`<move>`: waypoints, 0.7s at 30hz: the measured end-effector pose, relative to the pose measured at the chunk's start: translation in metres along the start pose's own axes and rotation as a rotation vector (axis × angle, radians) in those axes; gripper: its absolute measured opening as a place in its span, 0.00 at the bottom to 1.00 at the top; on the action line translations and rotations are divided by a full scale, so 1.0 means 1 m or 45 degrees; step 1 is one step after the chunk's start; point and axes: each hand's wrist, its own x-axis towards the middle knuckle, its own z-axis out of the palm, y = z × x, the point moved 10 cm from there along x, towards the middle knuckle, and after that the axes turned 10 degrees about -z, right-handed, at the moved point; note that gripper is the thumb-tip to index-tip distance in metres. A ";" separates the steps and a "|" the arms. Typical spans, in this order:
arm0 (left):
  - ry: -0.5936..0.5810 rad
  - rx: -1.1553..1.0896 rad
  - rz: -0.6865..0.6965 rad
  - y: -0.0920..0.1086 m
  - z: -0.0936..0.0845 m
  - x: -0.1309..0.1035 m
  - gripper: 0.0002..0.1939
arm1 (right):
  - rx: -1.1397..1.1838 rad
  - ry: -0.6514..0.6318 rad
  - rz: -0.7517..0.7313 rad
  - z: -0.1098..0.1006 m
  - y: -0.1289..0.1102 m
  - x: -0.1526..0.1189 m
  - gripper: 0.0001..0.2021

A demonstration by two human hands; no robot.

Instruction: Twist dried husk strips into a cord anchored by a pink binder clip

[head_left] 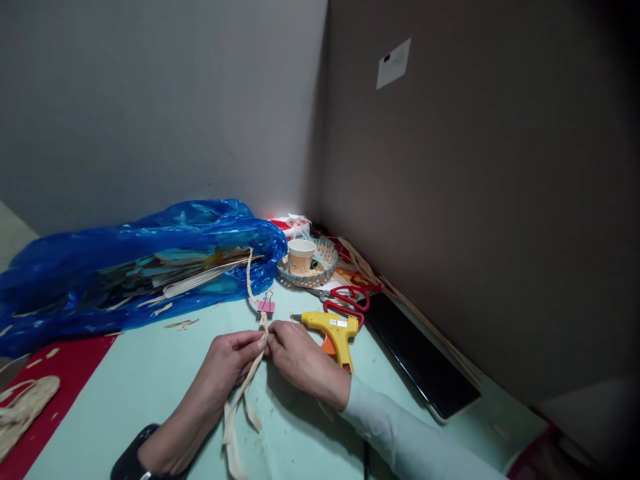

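A braid of pale dried-leaf strips (pixel 249 378) runs down the middle of the table, its loose ends hanging toward me. My left hand (pixel 235 353) pinches the strips between thumb and fingers. From the other side my right hand (pixel 295 350) grips them at the same spot, its fingertips partly hidden. Just above both hands, a pink binder clip (pixel 267 307) is clamped on the braid. Beyond the clip, the narrow finished braid (pixel 249 277) curves up to the blue bag. A yellow glue gun (pixel 333 327) lies right beside my right hand.
A blue plastic bag (pixel 150 233) with dried leaves (pixel 200 273) spreads at the back left. Red-handled scissors (pixel 350 297) and a black tablet-like device (pixel 420 353) lie to the right. A paper cup (pixel 301 257) stands in a woven basket (pixel 327 270). A woven piece (pixel 30 403) rests on red cloth (pixel 75 380).
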 end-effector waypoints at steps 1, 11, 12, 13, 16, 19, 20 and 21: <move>0.010 0.027 0.006 0.000 -0.001 0.001 0.13 | -0.007 0.004 -0.012 0.000 0.000 0.001 0.12; 0.192 0.481 0.310 0.025 -0.009 -0.018 0.12 | -0.081 0.208 0.056 -0.010 0.004 -0.004 0.10; 0.241 0.547 0.328 0.028 -0.010 -0.023 0.13 | -0.077 0.220 0.061 -0.011 0.004 -0.004 0.10; 0.283 0.594 0.331 0.029 -0.011 -0.027 0.14 | -0.075 0.225 0.064 -0.012 0.004 -0.004 0.10; 0.382 0.686 0.335 0.034 -0.011 -0.040 0.14 | -0.065 0.235 0.068 -0.015 0.002 -0.002 0.10; 0.403 0.774 0.443 0.041 0.002 -0.052 0.13 | 0.030 0.242 0.087 -0.017 0.003 0.000 0.10; 0.400 0.822 0.502 0.043 0.009 -0.056 0.13 | 0.074 0.243 0.094 -0.017 0.004 0.000 0.10; 0.400 0.880 0.561 0.044 0.016 -0.060 0.13 | 0.117 0.241 0.101 -0.017 0.005 0.001 0.10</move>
